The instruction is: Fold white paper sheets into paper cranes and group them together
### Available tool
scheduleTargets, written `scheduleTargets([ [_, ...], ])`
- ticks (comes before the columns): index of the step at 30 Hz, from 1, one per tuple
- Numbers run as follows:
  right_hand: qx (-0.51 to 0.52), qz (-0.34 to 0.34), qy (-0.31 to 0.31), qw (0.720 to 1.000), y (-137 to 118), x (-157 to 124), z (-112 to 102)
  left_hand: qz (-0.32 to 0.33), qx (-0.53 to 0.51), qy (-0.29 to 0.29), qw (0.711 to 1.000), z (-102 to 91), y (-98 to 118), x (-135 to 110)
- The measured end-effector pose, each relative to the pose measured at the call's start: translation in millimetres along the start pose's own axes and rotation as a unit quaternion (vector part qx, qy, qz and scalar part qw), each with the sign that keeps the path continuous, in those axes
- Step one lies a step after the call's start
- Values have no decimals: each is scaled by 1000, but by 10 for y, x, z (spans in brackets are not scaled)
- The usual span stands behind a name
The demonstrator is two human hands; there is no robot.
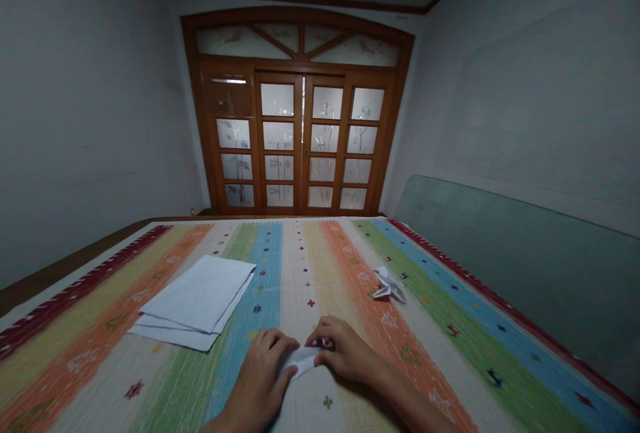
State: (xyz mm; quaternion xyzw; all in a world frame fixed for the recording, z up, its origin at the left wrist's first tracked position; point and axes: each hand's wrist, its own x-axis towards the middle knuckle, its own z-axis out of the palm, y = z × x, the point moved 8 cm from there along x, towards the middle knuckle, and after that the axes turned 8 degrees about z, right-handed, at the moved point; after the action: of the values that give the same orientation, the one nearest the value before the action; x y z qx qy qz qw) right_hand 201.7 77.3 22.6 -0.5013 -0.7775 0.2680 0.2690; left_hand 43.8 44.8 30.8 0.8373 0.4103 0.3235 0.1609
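Observation:
A small piece of folded white paper [302, 361] lies between my two hands, low in the middle of the view, just at the cloth. My left hand [263, 374] grips its left end, thumb near the lower edge and fingers over the upper one. At the other end my right hand [343, 351] pinches the paper between thumb and curled fingers. Part of the paper is hidden under the fingers, so its full shape cannot be made out. Beyond my right hand stands a folded paper figure [389, 285] with pointed tips.
A loose stack of white paper sheets [200, 296] lies to the left. A striped, patterned tablecloth [311, 266] covers the table. A pale green padded board [500, 239] runs along the right side. Wooden doors with glass panes [300, 139] stand beyond the far edge.

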Motion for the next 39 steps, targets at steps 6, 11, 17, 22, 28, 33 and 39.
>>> scheduleTargets([
  [6,37,-29,-7,999,-44,-32,42,15,31,-2,999,2,53,-12],
  [11,11,-53,-8,999,-67,-55,39,36,43,-6,998,-13,111,-31],
  [17,-5,-65,-2,998,-92,-65,37,46,53,-21,997,-7,129,-36],
  [22,-6,-60,-7,998,-132,-83,42,44,44,-24,998,-23,140,-21],
  [28,-5,-45,11,999,-159,-109,54,25,18,-26,999,-47,148,-7],
  [33,2,-43,10,999,-152,-97,77,14,-9,-58,998,-40,149,-9],
  [39,6,-49,7,999,-142,-92,98,-7,1,-61,998,-90,26,-13],
])
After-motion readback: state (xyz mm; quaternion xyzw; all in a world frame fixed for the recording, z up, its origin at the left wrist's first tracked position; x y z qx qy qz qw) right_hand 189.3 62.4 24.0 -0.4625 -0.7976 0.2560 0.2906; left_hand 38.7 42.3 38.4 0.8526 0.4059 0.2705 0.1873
